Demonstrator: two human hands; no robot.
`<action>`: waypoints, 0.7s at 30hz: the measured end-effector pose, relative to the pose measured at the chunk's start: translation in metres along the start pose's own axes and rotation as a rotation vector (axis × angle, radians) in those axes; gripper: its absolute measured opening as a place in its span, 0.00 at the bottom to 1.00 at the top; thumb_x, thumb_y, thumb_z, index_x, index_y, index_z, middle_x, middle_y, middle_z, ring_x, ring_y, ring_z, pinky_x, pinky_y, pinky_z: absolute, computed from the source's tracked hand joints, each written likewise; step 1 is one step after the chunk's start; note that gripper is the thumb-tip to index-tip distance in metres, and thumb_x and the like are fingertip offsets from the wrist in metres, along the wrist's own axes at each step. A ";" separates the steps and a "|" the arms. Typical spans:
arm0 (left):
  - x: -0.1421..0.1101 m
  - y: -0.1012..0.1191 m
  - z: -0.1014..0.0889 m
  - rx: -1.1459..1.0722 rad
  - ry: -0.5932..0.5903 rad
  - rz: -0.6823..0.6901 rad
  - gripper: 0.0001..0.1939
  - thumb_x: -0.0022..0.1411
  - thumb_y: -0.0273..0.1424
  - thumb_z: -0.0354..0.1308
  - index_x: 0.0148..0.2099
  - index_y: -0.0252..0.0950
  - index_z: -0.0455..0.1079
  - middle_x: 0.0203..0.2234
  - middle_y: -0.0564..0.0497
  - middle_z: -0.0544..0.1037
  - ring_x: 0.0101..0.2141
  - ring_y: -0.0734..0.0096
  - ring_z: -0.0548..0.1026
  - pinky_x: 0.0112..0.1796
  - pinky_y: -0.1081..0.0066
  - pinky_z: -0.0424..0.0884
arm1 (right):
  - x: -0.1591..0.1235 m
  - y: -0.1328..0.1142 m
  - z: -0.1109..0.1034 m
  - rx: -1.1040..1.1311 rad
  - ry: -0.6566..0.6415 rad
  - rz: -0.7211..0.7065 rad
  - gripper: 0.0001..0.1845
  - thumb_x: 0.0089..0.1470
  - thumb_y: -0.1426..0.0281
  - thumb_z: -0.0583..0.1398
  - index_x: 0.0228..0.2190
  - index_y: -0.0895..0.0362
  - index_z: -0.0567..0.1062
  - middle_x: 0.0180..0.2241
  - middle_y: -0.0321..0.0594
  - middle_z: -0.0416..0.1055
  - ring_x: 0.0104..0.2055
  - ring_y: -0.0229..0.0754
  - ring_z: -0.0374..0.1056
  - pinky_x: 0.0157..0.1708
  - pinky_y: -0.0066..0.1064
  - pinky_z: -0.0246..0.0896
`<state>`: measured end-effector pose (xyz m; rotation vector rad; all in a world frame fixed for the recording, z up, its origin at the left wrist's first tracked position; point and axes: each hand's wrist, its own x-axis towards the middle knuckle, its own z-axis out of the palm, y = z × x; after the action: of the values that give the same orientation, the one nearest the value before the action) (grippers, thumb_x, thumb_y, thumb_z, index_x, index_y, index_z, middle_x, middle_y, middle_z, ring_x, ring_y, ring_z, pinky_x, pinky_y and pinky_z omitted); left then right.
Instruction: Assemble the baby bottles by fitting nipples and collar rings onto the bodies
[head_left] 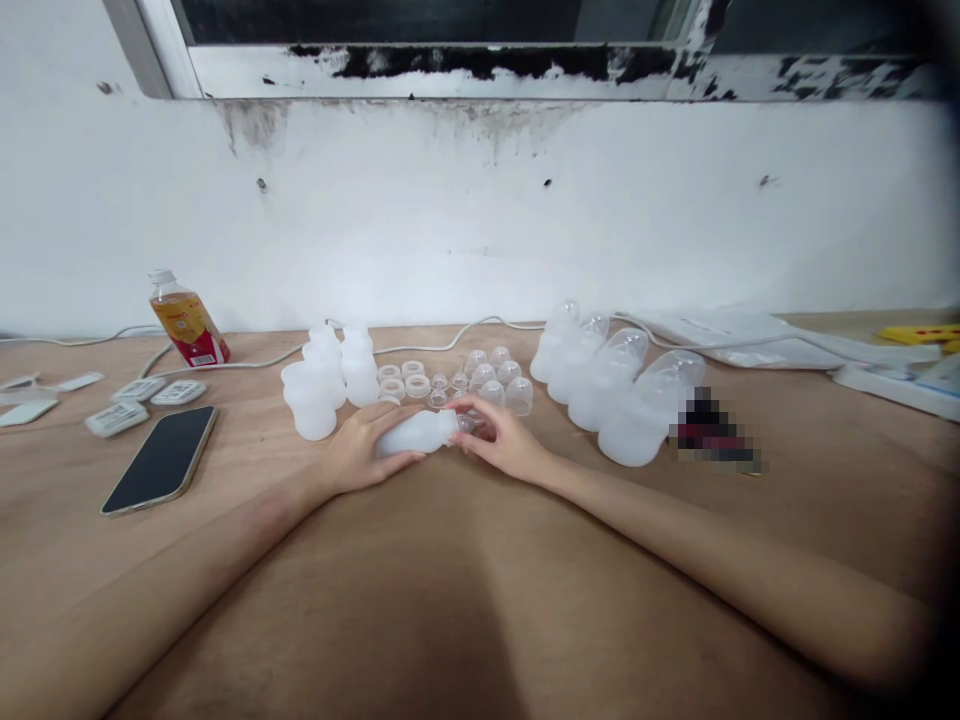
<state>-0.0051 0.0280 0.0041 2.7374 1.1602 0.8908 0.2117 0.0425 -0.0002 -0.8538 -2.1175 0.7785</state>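
A white baby bottle (pixel 414 434) lies on its side just above the wooden table, its neck pointing right. My left hand (pixel 367 445) is wrapped round the bottle's body. At the neck end, the fingers of my right hand (pixel 501 438) close round a clear teat (pixel 469 421); how far it sits on the neck is partly hidden by the fingers. Behind my hands are white collar rings (pixel 415 385), small clear teats (pixel 440 384) and clear dome caps (pixel 496 380). Open white bottles (pixel 311 400) stand to the left, and capped bottles (pixel 634 420) stand in a row to the right.
A phone (pixel 161 460), several small labelled white packs (pixel 118 418) and a drink bottle (pixel 187 320) are on the left. A white cable (pixel 465 332) runs along the wall. At right lie a blurred dark object (pixel 712 430), plastic bags (pixel 742 330) and a yellow item (pixel 919 335).
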 end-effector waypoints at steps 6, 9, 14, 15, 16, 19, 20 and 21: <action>0.001 0.001 0.001 0.016 0.013 0.025 0.25 0.53 0.42 0.51 0.52 0.38 0.58 0.42 0.47 0.69 0.42 0.63 0.67 0.43 0.64 0.63 | 0.000 -0.002 -0.003 -0.025 -0.090 0.051 0.14 0.54 0.62 0.47 0.38 0.56 0.61 0.29 0.37 0.64 0.25 0.33 0.60 0.28 0.28 0.59; 0.002 0.001 0.000 -0.040 -0.008 -0.004 0.25 0.54 0.42 0.51 0.52 0.38 0.57 0.42 0.48 0.69 0.42 0.65 0.67 0.42 0.67 0.63 | -0.002 -0.005 -0.004 -0.006 -0.056 -0.068 0.20 0.50 0.64 0.53 0.44 0.54 0.55 0.44 0.43 0.57 0.37 0.37 0.60 0.30 0.27 0.60; 0.002 0.003 -0.002 -0.022 -0.020 0.006 0.25 0.54 0.42 0.51 0.52 0.38 0.57 0.41 0.48 0.69 0.41 0.65 0.67 0.42 0.67 0.63 | 0.001 -0.001 -0.002 0.019 -0.037 0.036 0.15 0.47 0.61 0.55 0.37 0.56 0.63 0.35 0.40 0.64 0.27 0.33 0.61 0.24 0.25 0.58; 0.002 0.003 -0.002 -0.010 -0.024 0.021 0.25 0.54 0.42 0.50 0.52 0.38 0.57 0.40 0.48 0.69 0.41 0.64 0.67 0.42 0.66 0.63 | 0.002 0.000 -0.001 0.024 -0.057 0.096 0.14 0.49 0.60 0.53 0.33 0.57 0.64 0.29 0.37 0.65 0.22 0.31 0.59 0.22 0.25 0.56; 0.002 0.003 -0.001 0.000 -0.030 0.037 0.25 0.54 0.42 0.50 0.52 0.38 0.58 0.40 0.47 0.69 0.41 0.64 0.67 0.42 0.65 0.63 | 0.003 0.001 -0.001 0.024 -0.083 0.150 0.15 0.51 0.58 0.50 0.30 0.58 0.64 0.23 0.34 0.64 0.18 0.29 0.56 0.20 0.24 0.55; 0.001 0.003 0.000 0.010 -0.026 0.056 0.24 0.54 0.42 0.50 0.52 0.37 0.58 0.40 0.46 0.69 0.41 0.63 0.67 0.42 0.64 0.63 | 0.003 0.000 -0.002 -0.016 -0.133 0.180 0.20 0.55 0.58 0.43 0.25 0.58 0.64 0.18 0.32 0.62 0.15 0.29 0.53 0.19 0.24 0.53; 0.001 0.002 0.000 0.004 -0.019 0.049 0.24 0.54 0.42 0.50 0.52 0.38 0.58 0.40 0.47 0.69 0.41 0.63 0.67 0.42 0.64 0.62 | 0.002 -0.001 -0.003 -0.018 -0.121 0.145 0.18 0.55 0.59 0.43 0.28 0.58 0.64 0.21 0.34 0.63 0.18 0.29 0.55 0.21 0.25 0.55; 0.001 0.002 0.000 -0.005 -0.012 0.039 0.24 0.54 0.42 0.50 0.52 0.38 0.58 0.41 0.47 0.69 0.41 0.64 0.66 0.43 0.65 0.62 | 0.001 -0.002 -0.003 -0.007 -0.107 0.099 0.16 0.55 0.60 0.45 0.33 0.57 0.64 0.27 0.36 0.65 0.22 0.30 0.58 0.24 0.25 0.56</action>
<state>-0.0030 0.0270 0.0051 2.7666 1.1044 0.8783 0.2128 0.0429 0.0037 -0.9451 -2.1856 0.8857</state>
